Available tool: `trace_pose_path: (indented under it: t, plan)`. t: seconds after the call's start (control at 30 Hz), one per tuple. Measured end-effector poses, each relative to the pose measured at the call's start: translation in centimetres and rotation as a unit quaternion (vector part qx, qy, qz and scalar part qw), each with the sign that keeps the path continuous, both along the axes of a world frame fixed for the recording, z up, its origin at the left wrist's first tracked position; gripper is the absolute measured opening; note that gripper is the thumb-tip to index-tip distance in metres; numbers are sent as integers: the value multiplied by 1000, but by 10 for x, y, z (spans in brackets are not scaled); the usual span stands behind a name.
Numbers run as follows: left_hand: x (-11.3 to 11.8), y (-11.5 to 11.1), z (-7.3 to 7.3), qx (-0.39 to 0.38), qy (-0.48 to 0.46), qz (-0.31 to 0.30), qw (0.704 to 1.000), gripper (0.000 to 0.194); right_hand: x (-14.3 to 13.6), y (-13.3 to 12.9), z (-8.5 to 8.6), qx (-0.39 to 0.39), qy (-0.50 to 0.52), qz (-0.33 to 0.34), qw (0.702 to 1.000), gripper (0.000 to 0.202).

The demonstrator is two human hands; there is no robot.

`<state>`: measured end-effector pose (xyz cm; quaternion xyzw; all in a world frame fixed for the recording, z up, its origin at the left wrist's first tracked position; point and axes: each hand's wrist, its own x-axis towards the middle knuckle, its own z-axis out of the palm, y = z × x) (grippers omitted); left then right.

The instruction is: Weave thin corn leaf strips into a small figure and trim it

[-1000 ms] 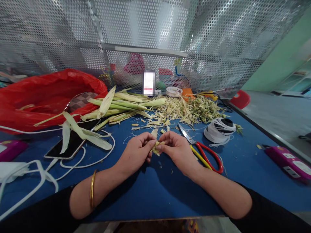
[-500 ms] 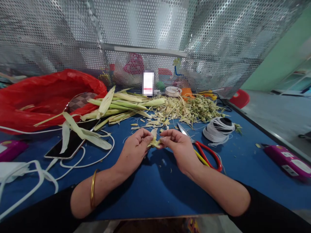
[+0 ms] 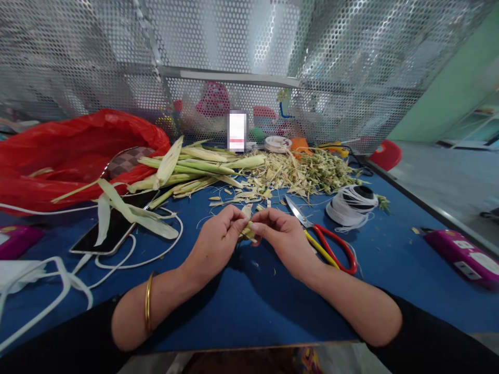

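Note:
A small folded piece of pale yellow-green husk (image 3: 247, 233) is pinched between my two hands over the middle of the blue table (image 3: 249, 317). My left hand (image 3: 220, 234) grips it with thumb and forefinger. From the other side, my right hand (image 3: 286, 239) pinches its edge, fingertips nearly touching the left ones. Beside my right hand lie scissors (image 3: 335, 249) with red handles, a yellow-handled tool (image 3: 319, 248) partly under the wrist, and a spool of white thread (image 3: 351, 208). Behind the hands is a heap of husk scraps (image 3: 280, 174).
Long husk leaves (image 3: 202, 166) are piled at the back, beside a red plastic bag (image 3: 78, 140). A phone (image 3: 105, 234) with a white cable (image 3: 156, 265) lies on the left. A purple box (image 3: 463, 257) sits at the right. Perforated metal sheeting (image 3: 234, 41) closes off the back.
My right hand has moved slightly left, closer to my left hand, and now pinches in on the husk piece. The view has shifted a little.

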<state>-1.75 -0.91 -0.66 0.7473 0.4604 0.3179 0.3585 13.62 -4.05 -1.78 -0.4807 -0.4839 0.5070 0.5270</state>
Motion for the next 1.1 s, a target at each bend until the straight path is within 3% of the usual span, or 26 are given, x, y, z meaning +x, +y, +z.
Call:
trace_pose_path:
  t: [0.2,0.6,0.87,0.97,1.1]
  plan:
    - [3,-3,-1,-7,8,30,999,18,1,0,-1,9,-41,14,999,13]
    - [3,-6,-1,16,-1,73,997,18,-1,-1,0,4,5,19,1000,14]
    - [-2,0,-1,69,30,-24,997,19,2,-1,5,-35,-15,42,998,18]
    - [-2,0,0,13,3,-24,1000,21,4,1,6,-60,5,59,996,18]
    - [1,1,0,-148,-104,-12,984,28,5,1,5,7,-42,-13,999,15]
